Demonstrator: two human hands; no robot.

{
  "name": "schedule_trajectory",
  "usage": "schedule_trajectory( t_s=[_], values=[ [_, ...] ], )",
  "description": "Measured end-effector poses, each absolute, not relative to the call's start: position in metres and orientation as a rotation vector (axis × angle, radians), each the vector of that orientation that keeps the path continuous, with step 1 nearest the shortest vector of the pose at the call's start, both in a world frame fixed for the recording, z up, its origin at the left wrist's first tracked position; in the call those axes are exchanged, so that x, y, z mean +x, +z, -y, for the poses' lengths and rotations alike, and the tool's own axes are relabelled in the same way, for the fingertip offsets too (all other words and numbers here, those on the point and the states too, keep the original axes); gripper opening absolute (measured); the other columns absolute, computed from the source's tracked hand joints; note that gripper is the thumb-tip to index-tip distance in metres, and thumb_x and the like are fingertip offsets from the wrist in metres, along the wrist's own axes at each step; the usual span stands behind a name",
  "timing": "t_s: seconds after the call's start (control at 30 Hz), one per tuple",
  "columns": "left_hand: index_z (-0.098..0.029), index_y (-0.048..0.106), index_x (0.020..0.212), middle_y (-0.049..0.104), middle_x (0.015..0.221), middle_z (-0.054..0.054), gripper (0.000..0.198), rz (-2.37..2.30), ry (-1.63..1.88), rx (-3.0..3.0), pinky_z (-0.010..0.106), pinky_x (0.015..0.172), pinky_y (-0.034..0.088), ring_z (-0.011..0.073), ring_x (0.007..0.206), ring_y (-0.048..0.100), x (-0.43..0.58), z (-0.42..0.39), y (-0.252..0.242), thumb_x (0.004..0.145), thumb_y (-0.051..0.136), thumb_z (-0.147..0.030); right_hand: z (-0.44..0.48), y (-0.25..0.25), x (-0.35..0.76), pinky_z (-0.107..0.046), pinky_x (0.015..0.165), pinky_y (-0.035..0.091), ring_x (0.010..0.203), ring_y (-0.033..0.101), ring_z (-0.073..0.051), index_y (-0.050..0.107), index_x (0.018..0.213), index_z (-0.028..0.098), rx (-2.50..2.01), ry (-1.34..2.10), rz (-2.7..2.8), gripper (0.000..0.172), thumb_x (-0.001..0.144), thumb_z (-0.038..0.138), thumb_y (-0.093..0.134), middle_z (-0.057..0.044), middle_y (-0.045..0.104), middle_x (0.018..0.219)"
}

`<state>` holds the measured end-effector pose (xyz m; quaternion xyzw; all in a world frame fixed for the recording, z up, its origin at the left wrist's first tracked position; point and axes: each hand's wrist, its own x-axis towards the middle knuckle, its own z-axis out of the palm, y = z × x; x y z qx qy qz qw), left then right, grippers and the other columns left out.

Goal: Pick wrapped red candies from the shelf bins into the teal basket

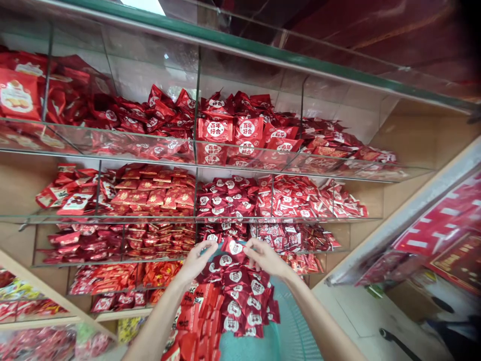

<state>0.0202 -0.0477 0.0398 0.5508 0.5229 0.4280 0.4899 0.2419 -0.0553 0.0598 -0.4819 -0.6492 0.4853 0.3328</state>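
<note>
A small red packet (232, 245) with a round white label sits between my two hands, at the top of a heap of dark red packets (236, 278). My right hand (266, 256) has its thumb and fingers pinched at the packet's right edge. On the other side, my left hand (200, 258) is held with fingers stretched toward it and thumb apart, gripping nothing that I can see. Below them, the dark red packets and brighter red long packets (201, 321) with black characters lie in a teal plastic basket (295, 316).
In front stands a glass-fronted shelf rack (233, 168), divided into compartments full of red packets. Yellow packets (24, 288) lie in a bin at lower left. A slanted panel (409, 200) runs down the right, with the tiled floor (353, 311) below it.
</note>
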Motion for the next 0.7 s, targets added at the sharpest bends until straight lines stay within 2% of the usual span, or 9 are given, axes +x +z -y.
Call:
schedule_trajectory(
  t_s=[0.13,0.4,0.7],
  values=[
    [-0.018,0.064,0.096,0.063,0.105,0.007,0.046,-1.274,1.043,1.29,0.032,0.092,0.037,0.0231,0.102,0.054,0.021,0.048,0.038,0.069,0.053,-0.055,0.061,0.068,0.265,-0.019,0.041,0.039,0.041,0.051,-0.008,0.045,0.072,0.018,-1.253,1.246,1.561,0.033,0.072,0.049,0.058,0.002,0.061,0.054],
    [-0.02,0.064,0.092,0.062,0.108,0.004,0.043,-1.368,0.98,1.344,0.033,0.094,0.035,0.0238,0.105,0.052,0.023,0.047,0.038,0.069,0.053,-0.054,0.117,0.064,0.291,-0.018,0.039,0.04,0.044,0.058,-0.011,0.044,0.071,0.018,-1.466,1.62,1.319,0.036,0.065,0.045,0.067,0.002,0.059,0.046],
    [-0.021,0.061,0.097,0.059,0.112,0.005,0.041,-1.398,0.946,1.33,0.033,0.095,0.033,0.0222,0.106,0.05,0.024,0.049,0.04,0.069,0.054,-0.051,0.131,0.038,0.3,-0.018,0.048,0.046,0.051,0.06,-0.01,0.046,0.075,0.016,-1.582,1.73,0.978,0.036,0.063,0.04,0.071,0.001,0.06,0.053]
  ],
)
